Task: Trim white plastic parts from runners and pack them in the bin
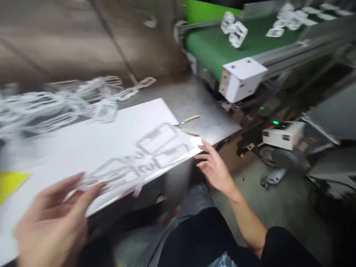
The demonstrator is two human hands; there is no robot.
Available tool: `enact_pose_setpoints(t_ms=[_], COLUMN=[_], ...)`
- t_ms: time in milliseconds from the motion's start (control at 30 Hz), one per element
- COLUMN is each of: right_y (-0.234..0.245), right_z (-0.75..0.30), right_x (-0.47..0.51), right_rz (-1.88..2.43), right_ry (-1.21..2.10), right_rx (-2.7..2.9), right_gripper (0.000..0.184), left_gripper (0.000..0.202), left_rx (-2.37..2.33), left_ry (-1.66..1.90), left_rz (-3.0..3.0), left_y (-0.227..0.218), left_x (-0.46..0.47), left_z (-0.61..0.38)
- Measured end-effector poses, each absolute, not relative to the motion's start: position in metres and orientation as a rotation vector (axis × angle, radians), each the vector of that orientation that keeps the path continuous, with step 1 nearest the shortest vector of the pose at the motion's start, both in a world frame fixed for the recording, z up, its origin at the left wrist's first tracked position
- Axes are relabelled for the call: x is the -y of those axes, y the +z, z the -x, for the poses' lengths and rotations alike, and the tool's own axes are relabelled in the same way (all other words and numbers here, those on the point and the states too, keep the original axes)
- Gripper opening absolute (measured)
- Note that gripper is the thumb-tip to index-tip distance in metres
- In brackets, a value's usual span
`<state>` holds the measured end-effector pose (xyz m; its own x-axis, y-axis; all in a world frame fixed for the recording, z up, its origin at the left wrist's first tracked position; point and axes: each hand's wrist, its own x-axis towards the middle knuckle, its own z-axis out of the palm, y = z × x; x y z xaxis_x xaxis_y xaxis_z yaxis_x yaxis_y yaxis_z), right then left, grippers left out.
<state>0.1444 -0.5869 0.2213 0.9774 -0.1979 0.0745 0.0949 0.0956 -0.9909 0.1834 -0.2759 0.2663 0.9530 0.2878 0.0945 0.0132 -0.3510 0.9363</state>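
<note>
At the lower left, my left hand (55, 222) pinches one end of a joined set of white plastic frames (157, 139) between thumb and fingers. The frames are blurred and stretch to the right over a white sheet (83, 146) on the metal table. Just beyond their far end lie small pliers (187, 124) with cream handles, their jaws pointing left. My right hand (214, 167) is at the table's front edge, near the pliers and the sheet's corner. Its fingers are spread and hold nothing.
A pile of similar white frames (69, 102) lies along the table's back left. A yellow piece (11, 183) is at far left. Behind on the right, a green conveyor belt (205, 44) carries more white frames. A white box with a green light (283, 134) stands lower right.
</note>
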Motion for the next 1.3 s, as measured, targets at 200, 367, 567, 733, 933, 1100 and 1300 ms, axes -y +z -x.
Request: enact_pose_setpoints(t_ms=[200,367,567,733,933,1100,1300], right_y=[0.237,0.241,0.242,0.248,0.239,0.239,0.237], right_z=[-0.155,-0.148,-0.201,-0.295,-0.373,-0.334,-0.221], right_x=[0.59,0.571,0.56,0.557,0.544,0.547,0.56], right_rz=[1.594,1.629,1.731,1.592,1.546,1.53,1.583], right_ry=[-0.103,-0.163,-0.131,0.05,0.043,-0.118,-0.313], right_rx=[0.191,0.239,0.125,0.028,-0.012,0.054,0.156], right_gripper=[0.021,0.019,0.026,0.052,0.029,0.035,0.025], left_gripper=[0.04,0.029,0.039,0.053,0.047,0.072,0.032], left_rx=[-0.415,-0.366,-0.398,-0.26,-0.295,-0.27,-0.194], left_ry=[0.597,0.668,0.54,0.31,0.15,0.378,0.39], left_rz=[-1.815,-1.814,-1.705,-1.436,-1.569,-1.813,-1.633], left_y=[0.243,0.243,0.25,0.253,0.246,0.239,0.246], left_x=[0.265,0.262,0.25,0.243,0.239,0.235,0.249], left_z=[-0.125,-0.094,-0.141,-0.252,-0.342,-0.293,-0.168])
